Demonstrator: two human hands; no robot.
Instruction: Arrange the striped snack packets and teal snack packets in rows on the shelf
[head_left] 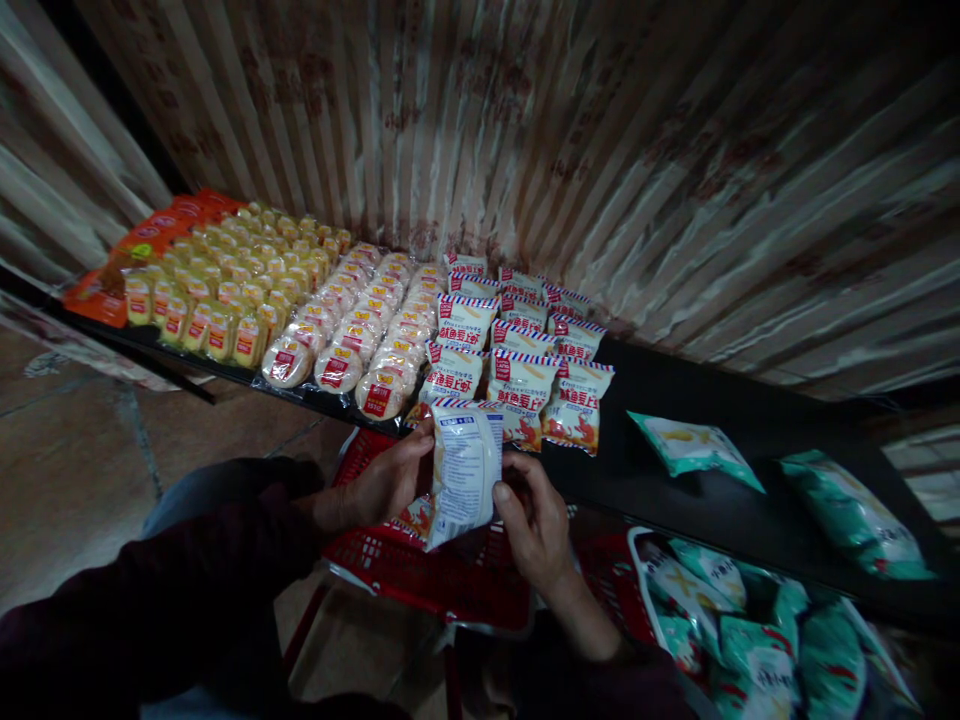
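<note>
Your view is dim; light hits the shelved packets (360, 330) and held packet (465, 465), corners bend and blur (fisheye-like).

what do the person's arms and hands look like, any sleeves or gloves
Both hands are bare, no gloves. The left hand comes out of a long dark maroon sleeve; the right hand out of a dark sleeve whose colour is hard to tell in the dim light.

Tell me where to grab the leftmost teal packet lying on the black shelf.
Pinch the leftmost teal packet by its near edge, probably from the open front of the black shelf: it lies flat, and the wall blocks the far side.
</note>
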